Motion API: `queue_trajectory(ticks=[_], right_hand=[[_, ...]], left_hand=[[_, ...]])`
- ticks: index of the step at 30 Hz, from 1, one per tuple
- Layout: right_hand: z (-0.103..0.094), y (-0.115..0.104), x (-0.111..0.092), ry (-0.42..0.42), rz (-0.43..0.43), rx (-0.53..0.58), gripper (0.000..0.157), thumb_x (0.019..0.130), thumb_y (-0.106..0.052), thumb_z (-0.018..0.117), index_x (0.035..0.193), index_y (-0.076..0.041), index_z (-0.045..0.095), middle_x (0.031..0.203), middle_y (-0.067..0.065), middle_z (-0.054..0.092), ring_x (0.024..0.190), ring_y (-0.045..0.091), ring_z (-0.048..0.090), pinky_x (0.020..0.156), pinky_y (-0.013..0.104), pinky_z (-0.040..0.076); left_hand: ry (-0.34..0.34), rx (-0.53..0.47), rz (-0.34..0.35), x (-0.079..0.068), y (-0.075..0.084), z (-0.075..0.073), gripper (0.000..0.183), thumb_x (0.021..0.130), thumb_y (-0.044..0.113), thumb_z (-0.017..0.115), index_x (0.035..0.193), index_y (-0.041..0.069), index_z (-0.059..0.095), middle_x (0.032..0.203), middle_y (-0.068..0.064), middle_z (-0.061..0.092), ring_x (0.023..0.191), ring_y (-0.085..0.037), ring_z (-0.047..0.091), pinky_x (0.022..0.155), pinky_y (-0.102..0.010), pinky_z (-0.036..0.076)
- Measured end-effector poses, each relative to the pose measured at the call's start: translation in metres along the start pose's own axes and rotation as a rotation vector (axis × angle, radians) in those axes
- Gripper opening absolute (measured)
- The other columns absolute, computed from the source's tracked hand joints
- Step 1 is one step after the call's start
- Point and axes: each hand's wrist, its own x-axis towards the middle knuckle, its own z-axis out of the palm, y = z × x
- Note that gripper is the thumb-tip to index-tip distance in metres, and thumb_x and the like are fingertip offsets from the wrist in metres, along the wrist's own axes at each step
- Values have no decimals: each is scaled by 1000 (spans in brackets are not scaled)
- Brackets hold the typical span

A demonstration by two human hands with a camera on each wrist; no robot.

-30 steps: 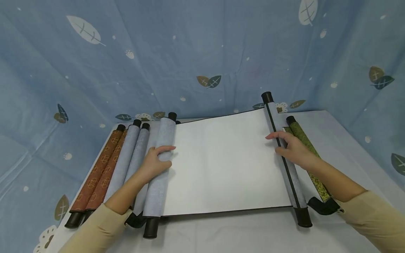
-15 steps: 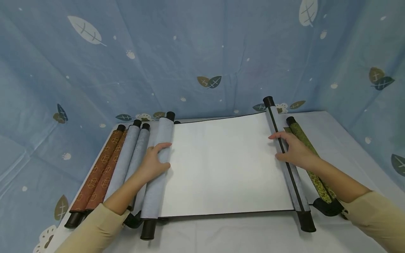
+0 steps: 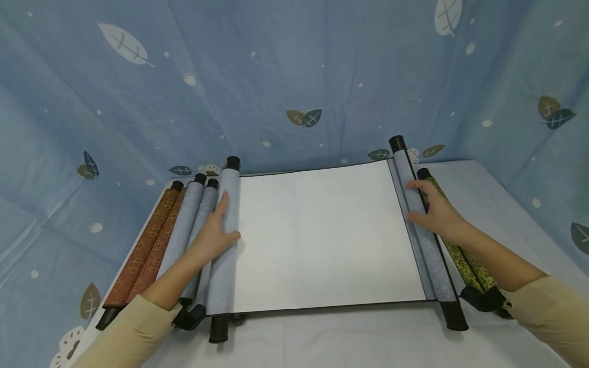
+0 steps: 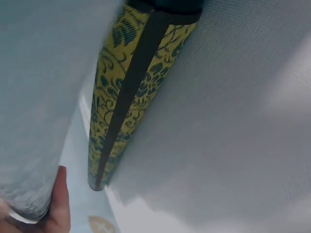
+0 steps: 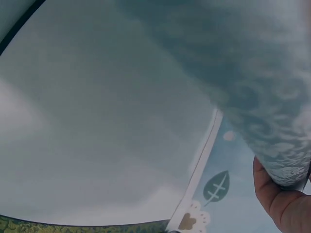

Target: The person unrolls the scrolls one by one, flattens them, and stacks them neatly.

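Note:
A hand scroll [image 3: 317, 240] with a pale blue backing is spread between both hands, its white sheet blank. The left hand [image 3: 213, 237] holds the rolled left end [image 3: 223, 286], index finger along the roll and thumb at its right side. In the left wrist view, fingers [image 4: 59, 204] curve round this pale roll [image 4: 29, 107]. The right hand [image 3: 439, 212] grips the right roll [image 3: 432, 266], thumb and fingertips on its left side. A blue border strip shows beside that roll. The right wrist view shows the hand [image 5: 284, 204] around the roll [image 5: 272, 111].
Rust-brown patterned scrolls [image 3: 142, 245] and rolled pale blue scrolls [image 3: 184, 230] lie at the left. Yellow-green scrolls [image 3: 465, 266] lie behind the right forearm. A yellow patterned scroll with a dark stripe [image 4: 121, 97] lies beside the held roll in the left wrist view.
The left roll has moved left and the right roll a little right, so more white sheet shows. The blue border strip has come into view at the right. The left index finger has straightened upward.

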Motion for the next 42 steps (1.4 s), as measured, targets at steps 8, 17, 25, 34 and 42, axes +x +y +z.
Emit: queue_trajectory(ticks=[8,17,25,34,42], right_hand=[[-2,-1,2,36,207,-25,95,86,-22,70,148,0,2,148,35,11,131,55,21,92,67,33],[-5,5,1,41,185,-68,89,90,-24,65,150,-1,4,134,38,31,116,50,39,76,51,45],[-6,13,0,27,41,-103,62,96,-10,52,148,-5,19,142,33,26,108,40,46,72,37,41],[-7,13,3,16,138,-80,76,82,-23,75,142,-5,32,142,27,31,119,45,37,76,48,43],[-8,15,1,-11,106,-10,67,87,-3,65,140,0,25,129,30,35,105,36,43,70,35,45]], left_hand=[[-11,47,-101,2,-3,-4,107,84,23,69,149,-1,-12,150,-35,10,131,-53,25,99,-64,30],[-22,99,-83,2,-4,-13,101,85,20,68,151,5,-6,152,-32,9,131,-53,25,99,-65,30],[63,8,92,1,-12,-16,76,85,1,55,151,4,17,152,-26,21,134,-46,28,104,-60,27],[10,-82,49,1,-16,-20,82,84,8,69,150,5,21,153,-26,17,136,-48,20,102,-64,26],[-45,-13,-26,-3,-19,-23,91,81,10,72,152,7,14,151,-30,16,126,-51,33,91,-63,37]])
